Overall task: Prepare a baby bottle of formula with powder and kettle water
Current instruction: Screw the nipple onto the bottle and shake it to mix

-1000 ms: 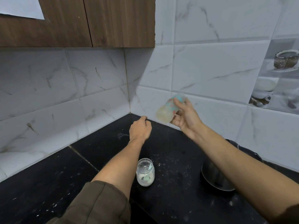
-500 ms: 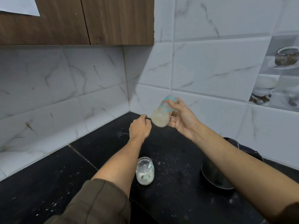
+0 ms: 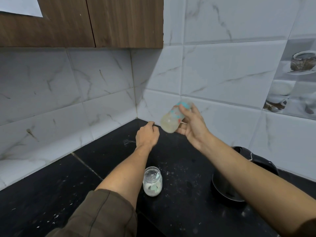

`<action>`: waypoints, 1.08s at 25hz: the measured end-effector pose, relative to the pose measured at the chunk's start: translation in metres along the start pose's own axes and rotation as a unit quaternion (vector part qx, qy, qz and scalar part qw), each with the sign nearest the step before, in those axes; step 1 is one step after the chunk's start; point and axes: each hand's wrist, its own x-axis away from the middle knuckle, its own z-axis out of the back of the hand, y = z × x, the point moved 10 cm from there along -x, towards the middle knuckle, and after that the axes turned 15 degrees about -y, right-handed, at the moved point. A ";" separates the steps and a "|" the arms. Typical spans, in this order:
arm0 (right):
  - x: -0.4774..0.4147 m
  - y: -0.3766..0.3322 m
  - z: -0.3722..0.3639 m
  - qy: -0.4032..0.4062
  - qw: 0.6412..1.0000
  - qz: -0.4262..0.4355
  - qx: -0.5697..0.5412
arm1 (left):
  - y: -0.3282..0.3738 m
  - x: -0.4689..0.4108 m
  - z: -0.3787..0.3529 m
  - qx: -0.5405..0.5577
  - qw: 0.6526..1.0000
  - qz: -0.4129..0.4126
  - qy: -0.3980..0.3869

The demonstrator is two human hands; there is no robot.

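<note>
My right hand grips a baby bottle in the air above the black counter. The bottle is tilted, blurred by motion, and holds a pale milky liquid. To the left of it my left hand hovers with its fingers curled and nothing in them. A small glass jar of white powder stands open on the counter between my forearms. The steel kettle with its black handle sits at the right, partly hidden by my right arm.
The black stone counter carries scattered white powder specks. White marble tiles close the corner behind, and a wooden cabinet hangs overhead at the upper left.
My right hand has swung the bottle down to the left and back up, shaking it. My left hand has stayed put.
</note>
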 end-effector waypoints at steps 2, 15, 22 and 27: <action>0.003 0.001 -0.013 -0.048 0.998 -0.010 0.044 | 0.005 -0.001 -0.001 -0.007 1.000 -0.003 -0.006; 0.002 -0.004 -0.013 -0.035 0.999 -0.016 0.020 | 0.006 0.004 0.000 -0.006 1.000 -0.001 -0.005; -0.001 -0.005 0.009 0.076 0.991 0.007 -0.110 | 0.000 0.005 0.003 0.009 1.000 0.001 0.004; 0.004 -0.011 -0.023 -0.056 0.998 0.001 0.043 | 0.004 0.004 0.003 -0.016 1.000 -0.003 -0.005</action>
